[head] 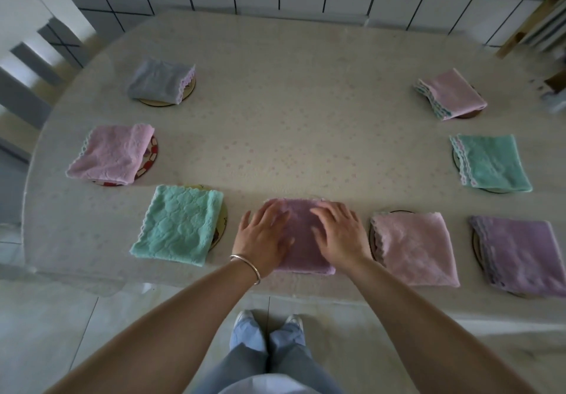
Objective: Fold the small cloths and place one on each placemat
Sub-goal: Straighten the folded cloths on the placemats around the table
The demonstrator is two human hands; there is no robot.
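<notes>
1. I keep my left hand (265, 239) and right hand (338, 234) flat, fingers spread wide, pressing the folded mauve terry cloth (301, 240) at the table's near edge.
2. Its placemat is hidden beneath.
3. Risk: lifting carelessly drags the cloth off-centre or springs the fold.

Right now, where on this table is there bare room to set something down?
The middle of the table is bare, ringed by folded cloths. The far edge between the grey cloth and far pink cloth is open. The near edge is crowded; both hands press the purple cloth.
</notes>
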